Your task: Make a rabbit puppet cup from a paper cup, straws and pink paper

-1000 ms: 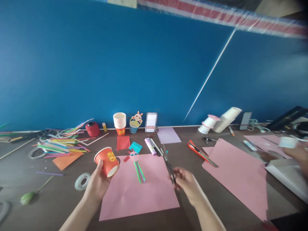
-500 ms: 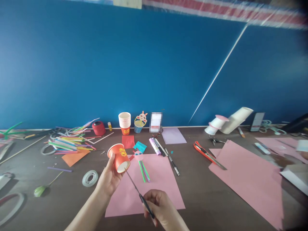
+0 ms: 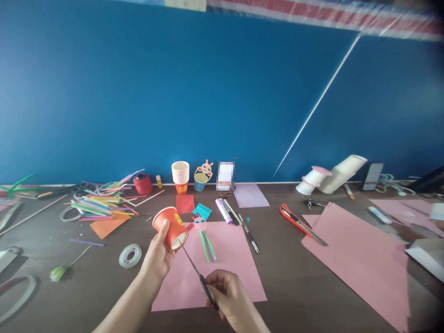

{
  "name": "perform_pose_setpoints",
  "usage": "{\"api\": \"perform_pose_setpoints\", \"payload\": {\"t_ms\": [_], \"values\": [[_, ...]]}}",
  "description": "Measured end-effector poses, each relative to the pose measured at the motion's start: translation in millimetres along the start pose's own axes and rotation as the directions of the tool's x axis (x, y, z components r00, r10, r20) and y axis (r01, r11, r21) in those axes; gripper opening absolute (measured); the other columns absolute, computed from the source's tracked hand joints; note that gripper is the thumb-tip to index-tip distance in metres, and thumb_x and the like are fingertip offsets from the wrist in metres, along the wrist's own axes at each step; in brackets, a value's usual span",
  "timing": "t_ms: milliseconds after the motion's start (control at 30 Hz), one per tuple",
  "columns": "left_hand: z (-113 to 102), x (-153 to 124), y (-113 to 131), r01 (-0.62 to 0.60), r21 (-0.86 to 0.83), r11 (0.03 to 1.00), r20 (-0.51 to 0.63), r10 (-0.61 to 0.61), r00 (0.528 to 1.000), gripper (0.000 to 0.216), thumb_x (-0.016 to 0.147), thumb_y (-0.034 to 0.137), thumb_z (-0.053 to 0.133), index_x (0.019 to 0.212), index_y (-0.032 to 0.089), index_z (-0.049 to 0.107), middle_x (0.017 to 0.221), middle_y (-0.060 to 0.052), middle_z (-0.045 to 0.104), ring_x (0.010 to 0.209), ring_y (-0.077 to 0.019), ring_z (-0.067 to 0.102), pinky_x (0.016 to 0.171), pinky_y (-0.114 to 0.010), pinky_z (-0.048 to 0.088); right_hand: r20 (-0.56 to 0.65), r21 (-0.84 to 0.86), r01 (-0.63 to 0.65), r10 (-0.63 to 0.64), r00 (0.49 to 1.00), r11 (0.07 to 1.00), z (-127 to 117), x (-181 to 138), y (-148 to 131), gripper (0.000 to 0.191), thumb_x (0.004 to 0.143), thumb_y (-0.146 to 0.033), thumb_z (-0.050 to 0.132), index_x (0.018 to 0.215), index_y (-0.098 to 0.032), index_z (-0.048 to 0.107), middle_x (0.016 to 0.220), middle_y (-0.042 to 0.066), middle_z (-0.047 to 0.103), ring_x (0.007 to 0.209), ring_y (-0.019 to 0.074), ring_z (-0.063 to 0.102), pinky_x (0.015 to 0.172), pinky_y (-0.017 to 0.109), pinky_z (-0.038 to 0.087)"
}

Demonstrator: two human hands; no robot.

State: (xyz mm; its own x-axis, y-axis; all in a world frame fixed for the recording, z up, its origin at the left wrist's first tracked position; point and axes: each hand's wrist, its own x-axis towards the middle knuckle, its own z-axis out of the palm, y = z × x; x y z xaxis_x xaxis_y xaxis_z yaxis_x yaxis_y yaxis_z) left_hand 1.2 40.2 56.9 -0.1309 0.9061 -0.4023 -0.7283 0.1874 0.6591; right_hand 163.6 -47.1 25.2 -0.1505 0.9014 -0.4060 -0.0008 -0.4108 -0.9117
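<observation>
My left hand (image 3: 161, 256) is wrapped round a red paper cup (image 3: 172, 227) with yellow lettering, thumb on its side. The cup is tilted, its white base turned toward me and to the right. In my right hand (image 3: 227, 293) is a pair of black-handled scissors (image 3: 204, 286), seen nearly edge-on. Their thin tip meets the cup's base; whether it pierces the base I cannot tell. Beneath lies a pink paper sheet (image 3: 239, 273). On it rest a pink paper rabbit face (image 3: 200, 224) and green and purple straws (image 3: 208, 247).
A roll of clear tape (image 3: 130, 255) lies left of my hands, near piled straws (image 3: 99, 206). Stacked cups (image 3: 181, 173) and a blue cup (image 3: 199, 182) stand at the back. To the right are an orange cutter knife (image 3: 301, 224) and more pink paper (image 3: 360, 259).
The cup has turned slightly in my left hand, so less lettering shows. The scissors have shifted slightly left and up, their tip still at the cup's base.
</observation>
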Motion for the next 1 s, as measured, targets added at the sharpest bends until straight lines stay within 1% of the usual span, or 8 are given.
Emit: {"api": "perform_pose_setpoints", "payload": {"t_ms": [100, 267, 400, 533, 633, 800, 900, 1000], "values": [[2.2, 0.3, -0.3, 0.052, 0.000, 0.999, -0.038, -0.052, 0.998, 0.019, 0.074, 0.027, 0.063, 0.085, 0.011, 0.060, 0.073, -0.006, 0.068, 0.058, -0.0159, 0.065, 0.054, -0.028, 0.056, 0.027, 0.043, -0.008, 0.007, 1.000, 0.999, 1.1, -0.8, -2.1, 0.026, 0.068, -0.036, 0.062, 0.068, -0.012, 0.054, 0.046, -0.002, 0.057, 0.028, 0.0022, 0.032, 0.029, 0.015, 0.018], [10.1, 0.9, 1.7, 0.158, -0.016, 0.987, -0.110, -0.159, 0.981, 0.024, 0.074, 0.030, 0.063, 0.089, 0.012, 0.058, 0.066, -0.004, 0.066, 0.051, -0.0146, 0.063, 0.048, -0.027, 0.055, 0.157, 0.295, -0.094, 0.049, 0.986, 0.951, 3.1, -0.7, 1.8, 0.030, 0.070, -0.040, 0.063, 0.065, -0.013, 0.050, 0.046, -0.002, 0.056, 0.028, 0.0019, 0.032, 0.029, 0.016, 0.015], [12.1, 3.3, 1.5, 0.164, 0.024, 0.986, -0.119, -0.160, 0.980, 0.025, 0.072, 0.030, 0.065, 0.089, 0.012, 0.058, 0.066, -0.005, 0.066, 0.052, -0.0152, 0.064, 0.048, -0.027, 0.055, 0.197, 0.384, -0.128, 0.054, 0.979, 0.914, 2.5, 0.3, 6.1, 0.032, 0.070, -0.041, 0.064, 0.065, -0.013, 0.049, 0.046, -0.002, 0.055, 0.027, 0.0021, 0.032, 0.029, 0.017, 0.014], [12.4, 5.4, -0.1, 0.166, 0.087, 0.982, -0.116, -0.156, 0.981, 0.030, 0.070, 0.031, 0.067, 0.089, 0.011, 0.057, 0.070, -0.007, 0.067, 0.055, -0.0170, 0.065, 0.050, -0.028, 0.055, 0.209, 0.405, -0.161, 0.081, 0.975, 0.900, 0.5, -0.2, 4.8, 0.032, 0.069, -0.042, 0.065, 0.066, -0.013, 0.050, 0.045, -0.003, 0.054, 0.026, 0.0018, 0.030, 0.029, 0.017, 0.015], [12.8, 6.4, -1.4, 0.148, 0.137, 0.979, -0.114, -0.133, 0.985, 0.031, 0.069, 0.034, 0.067, 0.089, 0.012, 0.058, 0.068, -0.006, 0.067, 0.053, -0.0162, 0.064, 0.047, -0.026, 0.053, 0.180, 0.341, -0.143, 0.085, 0.980, 0.929, -0.5, -0.8, 1.8, 0.034, 0.068, -0.044, 0.063, 0.065, -0.014, 0.049, 0.046, -0.003, 0.054, 0.027, 0.0020, 0.031, 0.029, 0.017, 0.014], [11.6, 7.6, -4.1, 0.065, 0.232, 0.971, -0.079, -0.047, 0.996, 0.033, 0.065, 0.038, 0.069, 0.084, 0.014, 0.058, 0.063, -0.002, 0.064, 0.049, -0.0139, 0.061, 0.041, -0.023, 0.049, 0.098, 0.088, -0.048, 0.039, 0.994, 0.995, -1.2, -0.2, -1.2, 0.032, 0.071, -0.044, 0.059, 0.067, -0.013, 0.052, 0.048, -0.002, 0.056, 0.028, 0.0027, 0.033, 0.030, 0.017, 0.017], [10.1, 8.0, -5.9, -0.002, 0.263, 0.965, -0.054, 0.016, 0.998, 0.032, 0.063, 0.038, 0.071, 0.081, 0.016, 0.058, 0.064, 0.001, 0.062, 0.049, -0.0124, 0.061, 0.045, -0.023, 0.051, 0.058, -0.056, -0.010, 0.013, 0.998, 0.998, -1.1, -0.4, -1.1, 0.029, 0.075, -0.042, 0.055, 0.070, -0.013, 0.053, 0.049, -0.002, 0.055, 0.028, 0.0036, 0.032, 0.031, 0.017, 0.019], [9.1, 8.0, -6.8, -0.039, 0.289, 0.957, -0.022, 0.047, 0.999, 0.033, 0.061, 0.038, 0.072, 0.081, 0.017, 0.057, 0.066, 0.001, 0.062, 0.052, -0.0121, 0.061, 0.048, -0.023, 0.052, 0.017, -0.224, 0.099, -0.098, 0.995, 0.970, -1.5, -3.0, -3.0, 0.023, 0.077, -0.035, 0.052, 0.067, -0.014, 0.055, 0.052, -0.001, 0.055, 0.039, 0.0070, 0.042, 0.038, 0.018, 0.028]]}}
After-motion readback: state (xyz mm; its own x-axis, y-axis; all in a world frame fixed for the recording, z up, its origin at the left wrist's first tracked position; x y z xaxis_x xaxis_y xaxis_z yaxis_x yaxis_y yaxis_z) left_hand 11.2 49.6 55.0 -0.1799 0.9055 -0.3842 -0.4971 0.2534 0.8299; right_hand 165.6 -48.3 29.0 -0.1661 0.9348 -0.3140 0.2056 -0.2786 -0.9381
